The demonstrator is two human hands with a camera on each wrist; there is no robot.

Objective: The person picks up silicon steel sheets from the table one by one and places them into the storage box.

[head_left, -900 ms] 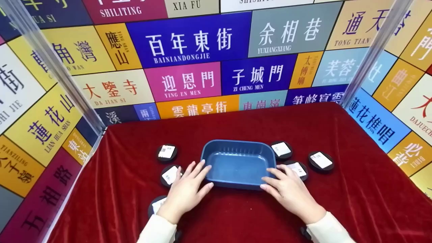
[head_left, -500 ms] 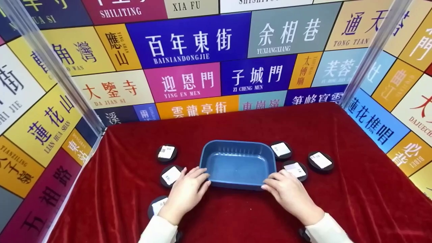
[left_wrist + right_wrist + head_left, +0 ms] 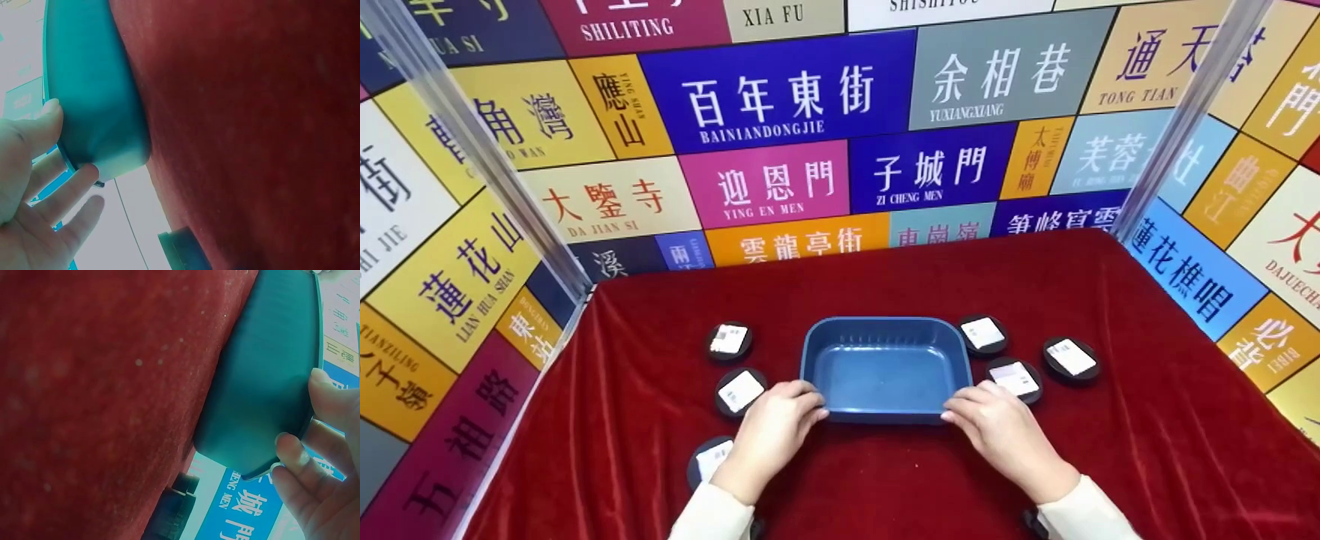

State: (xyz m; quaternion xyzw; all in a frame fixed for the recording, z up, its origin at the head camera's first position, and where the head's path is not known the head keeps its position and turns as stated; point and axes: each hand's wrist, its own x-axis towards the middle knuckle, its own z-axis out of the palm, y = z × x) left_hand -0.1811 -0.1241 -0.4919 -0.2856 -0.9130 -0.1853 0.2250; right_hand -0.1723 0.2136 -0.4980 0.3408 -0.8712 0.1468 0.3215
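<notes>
A blue rectangular plastic tub [image 3: 889, 375] with rounded corners sits on the red cloth, with nothing inside it. My left hand [image 3: 780, 424] grips its near left corner, the fingers bent over the rim. In the left wrist view the thumb lies at the rim of the tub [image 3: 95, 90] and the other fingers come round the corner. At the near right corner my right hand [image 3: 1001, 427] holds the tub the same way. The right wrist view has that thumb on the rim of the tub [image 3: 264, 377], fingertips against its end wall.
Black round discs with white labels lie either side of the tub, such as one at the far left [image 3: 729, 341] and one at the far right [image 3: 1070, 358]. Red velvet cloth [image 3: 870, 487] covers the table. Printed sign panels [image 3: 780, 90] and clear posts [image 3: 1177, 120] stand behind.
Both hands have gone from spread fingers at the tub's sides to gripping its near corners. The tub has shifted slightly toward me and to the left.
</notes>
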